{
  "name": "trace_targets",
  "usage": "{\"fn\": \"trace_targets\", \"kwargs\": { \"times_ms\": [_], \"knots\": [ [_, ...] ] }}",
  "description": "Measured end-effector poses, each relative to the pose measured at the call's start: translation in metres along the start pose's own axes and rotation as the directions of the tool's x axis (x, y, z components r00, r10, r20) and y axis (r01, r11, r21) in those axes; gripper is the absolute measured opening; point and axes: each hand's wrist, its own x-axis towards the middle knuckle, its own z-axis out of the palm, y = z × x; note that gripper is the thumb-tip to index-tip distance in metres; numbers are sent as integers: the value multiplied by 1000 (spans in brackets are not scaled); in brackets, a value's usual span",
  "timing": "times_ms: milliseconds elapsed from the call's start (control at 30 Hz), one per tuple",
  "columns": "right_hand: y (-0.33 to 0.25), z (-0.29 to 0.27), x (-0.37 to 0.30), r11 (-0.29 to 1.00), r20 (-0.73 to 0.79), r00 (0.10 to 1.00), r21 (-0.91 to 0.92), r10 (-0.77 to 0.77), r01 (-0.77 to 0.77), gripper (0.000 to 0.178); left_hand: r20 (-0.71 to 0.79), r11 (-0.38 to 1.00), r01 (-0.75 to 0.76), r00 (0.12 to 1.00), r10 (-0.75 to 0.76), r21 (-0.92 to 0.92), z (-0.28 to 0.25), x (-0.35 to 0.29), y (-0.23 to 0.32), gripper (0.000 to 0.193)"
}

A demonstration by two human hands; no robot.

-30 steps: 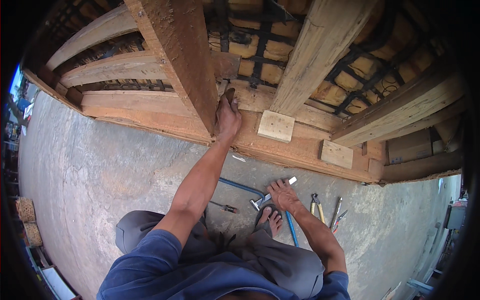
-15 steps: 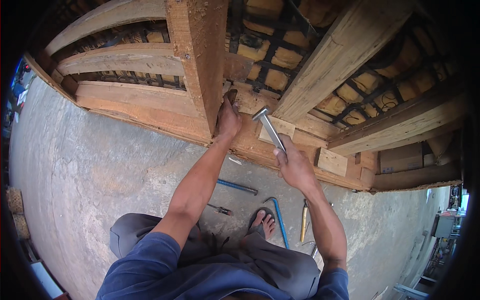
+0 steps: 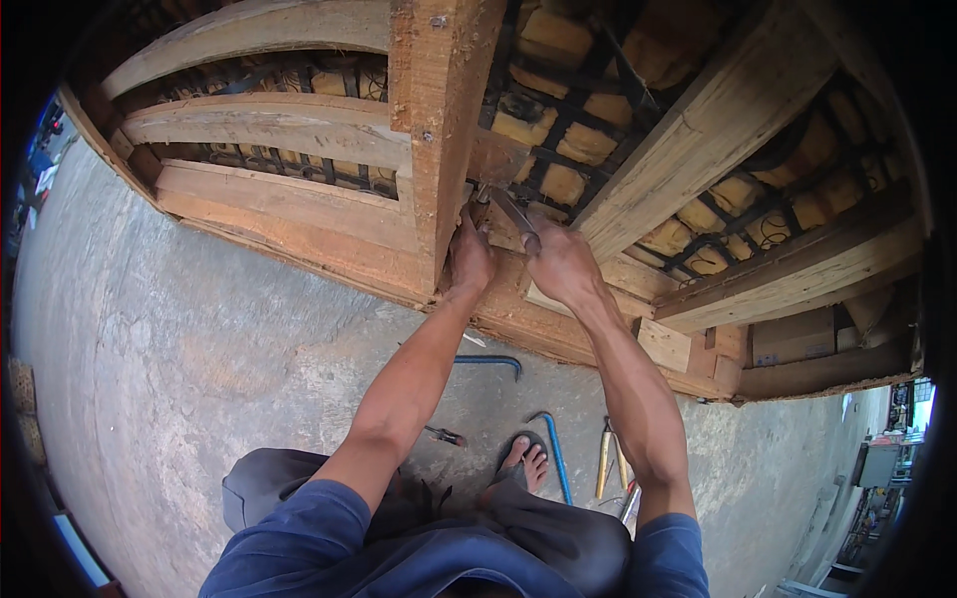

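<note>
My right hand (image 3: 563, 265) is closed round the handle of a metal hammer (image 3: 512, 212). The hammer's head end reaches into the corner by a thick wooden post (image 3: 454, 110), just above the fingertips of my other hand. Against the right side of that post, low in the corner, rests my left hand (image 3: 473, 259), its fingers drawn together. What they hold is hidden. Both hands are over the bottom rail (image 3: 299, 239) of a large wooden furniture frame, which has black webbing and yellowish foam (image 3: 563, 184) behind it.
On the concrete floor lie a blue bar (image 3: 488, 360) with a bent end, a blue pry bar (image 3: 556, 458), a tool with yellow handles (image 3: 604, 463) and a small screwdriver-like tool (image 3: 446, 436). A slanted wooden beam (image 3: 698, 120) stands right of my hands. Curved slats (image 3: 269, 120) span the left.
My right hand has swung the hammer up and left, from over the rail into the corner by my left hand. My left hand stays by the post; the view has shifted slightly.
</note>
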Motion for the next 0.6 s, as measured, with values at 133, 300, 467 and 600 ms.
{"fn": "trace_targets", "kwargs": {
  "times_ms": [133, 300, 467, 600],
  "knots": [
    [-6, 9, -2, 991, -75, 990, 70, 118, -113, 36, 20, 999, -25, 999, 25, -23, 2, -1, 0, 61],
    [7, 9, 1, 998, -74, 996, -42, 53, -56, 37, -16, 999, -43, 999, 43, -5, 7, 2, -6, 58],
    [3, 10, -79, 930, 86, 961, 245, 262, -276, 35, 98, 994, -25, 995, 35, -107, -7, 4, -10, 64],
    [19, 33, -163, 784, 422, 792, 248, 441, -569, 36, -32, 943, -258, 962, 271, 208, -21, -17, -20, 69]
  ]
}}
